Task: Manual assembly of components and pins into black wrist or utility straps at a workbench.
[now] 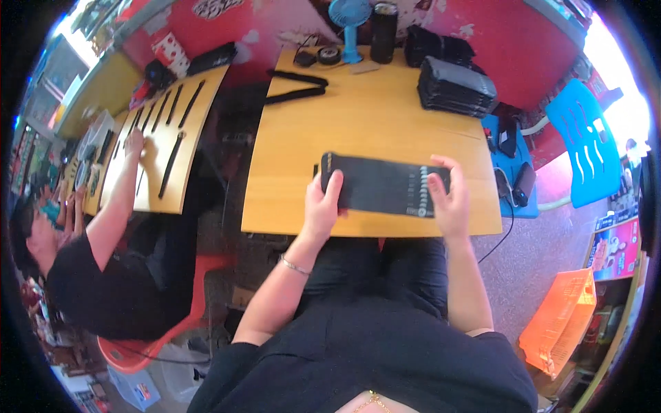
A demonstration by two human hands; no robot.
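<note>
Between both my hands is a flat, dark rectangular packet (382, 184) with small pale print near its right end. I hold it level over the front of the wooden table (289, 172). My left hand (322, 206) grips its left end, thumb on top. The right end is in my right hand (451, 199), also thumb on top. The fingers beneath are partly hidden. A stack of similar-looking black packets (456, 86) stands at the back right of the table. At the back left lies a folded black strap (299, 78).
A blue fan (350, 27), a black bottle (383, 33) and a roll of tape (329, 55) stand along the back. To the right are a blue chair (584, 144) and an orange crate (561, 320). At left, a co-worker's arm (113, 199) reaches over another table with black straps.
</note>
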